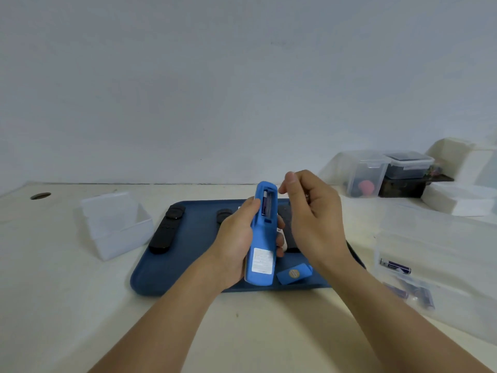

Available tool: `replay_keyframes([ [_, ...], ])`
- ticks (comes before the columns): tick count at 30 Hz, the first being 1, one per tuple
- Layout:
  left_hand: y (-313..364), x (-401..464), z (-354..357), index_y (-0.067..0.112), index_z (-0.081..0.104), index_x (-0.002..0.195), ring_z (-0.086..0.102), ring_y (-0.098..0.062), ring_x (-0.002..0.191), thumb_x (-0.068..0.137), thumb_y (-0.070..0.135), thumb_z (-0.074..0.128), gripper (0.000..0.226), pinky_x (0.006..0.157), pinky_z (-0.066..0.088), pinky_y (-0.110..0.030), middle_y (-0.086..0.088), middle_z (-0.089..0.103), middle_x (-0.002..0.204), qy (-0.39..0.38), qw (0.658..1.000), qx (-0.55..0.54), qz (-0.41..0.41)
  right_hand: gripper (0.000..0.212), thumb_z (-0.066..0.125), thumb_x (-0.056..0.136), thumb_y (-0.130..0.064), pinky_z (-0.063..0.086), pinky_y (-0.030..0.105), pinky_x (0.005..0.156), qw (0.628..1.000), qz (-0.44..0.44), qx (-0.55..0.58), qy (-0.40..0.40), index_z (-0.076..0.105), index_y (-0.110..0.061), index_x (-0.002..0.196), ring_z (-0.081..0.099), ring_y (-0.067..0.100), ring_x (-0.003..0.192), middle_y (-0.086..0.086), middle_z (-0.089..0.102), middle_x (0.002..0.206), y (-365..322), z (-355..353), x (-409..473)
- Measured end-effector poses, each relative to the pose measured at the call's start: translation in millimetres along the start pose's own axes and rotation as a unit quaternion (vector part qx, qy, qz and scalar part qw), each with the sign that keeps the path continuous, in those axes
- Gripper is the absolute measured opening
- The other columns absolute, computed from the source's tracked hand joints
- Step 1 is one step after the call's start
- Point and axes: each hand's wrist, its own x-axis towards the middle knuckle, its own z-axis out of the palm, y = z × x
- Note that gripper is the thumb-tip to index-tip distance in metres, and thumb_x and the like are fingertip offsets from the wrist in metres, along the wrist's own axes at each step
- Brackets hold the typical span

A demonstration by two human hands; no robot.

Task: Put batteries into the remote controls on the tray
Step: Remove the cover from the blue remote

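My left hand (236, 239) grips a blue remote control (262, 238) back side up above the dark blue tray (188, 265). Its battery compartment is open, and a purple battery (265, 204) lies inside. My right hand (312, 211) hovers just right of the compartment with curled fingers; nothing shows between them. The blue battery cover (294, 273) lies on the tray near its front edge. A black remote (166, 230) rests on the tray's left side, and another black remote (224, 215) shows partly behind my left hand. More purple batteries (395, 266) lie in a clear box (441, 265) at right.
An open, clear plastic box (115, 224) stands left of the tray. At the back right are clear lidded containers (387, 173), a dark box and white foam blocks (460, 197). A round hole (40, 196) marks the table's far left.
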Motion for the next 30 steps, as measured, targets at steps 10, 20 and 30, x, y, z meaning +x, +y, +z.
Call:
replay_keyframes([
  [10,-1.9,-1.6,2.1,0.012,0.053,0.105,0.055,-0.025,0.051,0.109,0.029,0.037,0.024,0.048,0.049,-0.030,-0.010,0.060,0.071,0.013,0.996,0.051,0.066,0.028,0.041,0.106,-0.024,0.043,0.024,0.034,0.996,-0.006,-0.045,-0.070,0.059,-0.011,0.088,0.054,0.012,0.049,0.004,0.056,0.074,8.8,10.7,-10.1],
  [20,-9.5,2.2,-1.8,0.034,0.056,0.108,0.047,-0.003,0.079,0.109,0.035,0.031,0.025,0.064,0.043,-0.007,-0.003,0.053,0.102,0.047,0.956,0.260,0.130,0.028,0.043,0.105,-0.018,0.036,0.015,0.053,0.991,-0.060,-0.115,-0.031,0.058,-0.011,0.082,0.047,0.010,0.059,-0.007,0.051,0.064,14.3,15.6,-7.1],
  [30,-14.1,13.3,0.9,0.029,0.058,0.107,0.060,-0.003,0.078,0.109,0.034,0.032,0.026,0.063,0.048,-0.011,-0.002,0.066,0.095,0.068,0.944,0.282,0.158,0.029,0.045,0.103,-0.018,0.033,0.022,0.055,0.982,-0.073,-0.174,-0.001,0.047,-0.014,0.074,0.041,0.010,0.060,-0.006,0.048,0.065,12.3,27.5,-4.4],
])
